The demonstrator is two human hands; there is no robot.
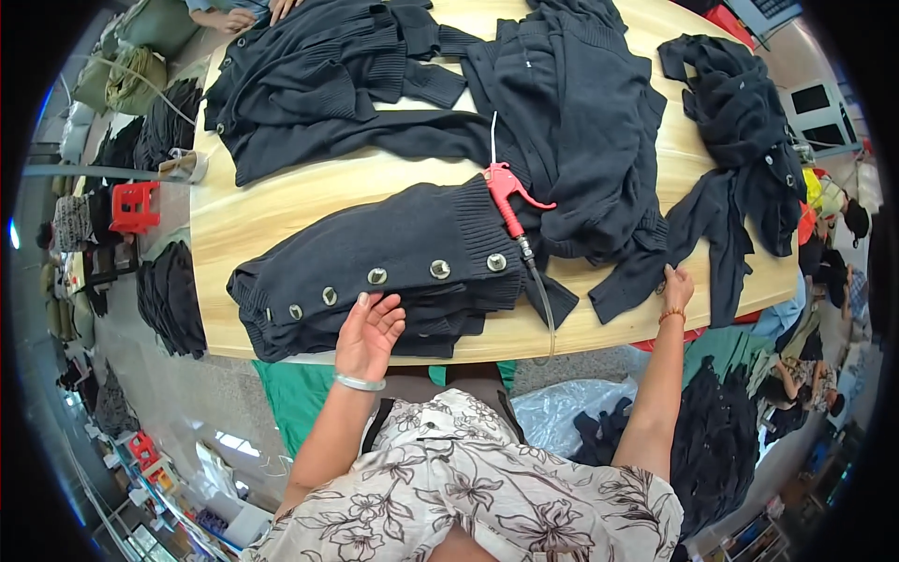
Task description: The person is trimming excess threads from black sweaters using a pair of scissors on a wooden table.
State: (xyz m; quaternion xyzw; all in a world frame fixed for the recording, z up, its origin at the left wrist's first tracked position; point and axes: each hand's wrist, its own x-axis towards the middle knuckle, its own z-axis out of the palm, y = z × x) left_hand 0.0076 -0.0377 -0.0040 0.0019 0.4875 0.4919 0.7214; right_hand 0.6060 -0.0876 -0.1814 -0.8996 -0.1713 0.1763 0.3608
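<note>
Holds both hands well apart, with the left hand [368,330] loosely curled at the buttoned edge of a folded dark cardigan [384,239], nine o'clock. Has the right hand [676,288] at three o'clock against a dark sleeve [641,273]; cannot tell whether gripping.

Red pistol-shaped air gun [507,199] at right end of folded black knit cardigan [393,232], ribbed black knit pile [309,70] behind-left of it, bulky black knit garment [599,122] behind-right, crumpled black knit heap [740,112] farther right, pale wooden table [267,211] beneath.
</note>
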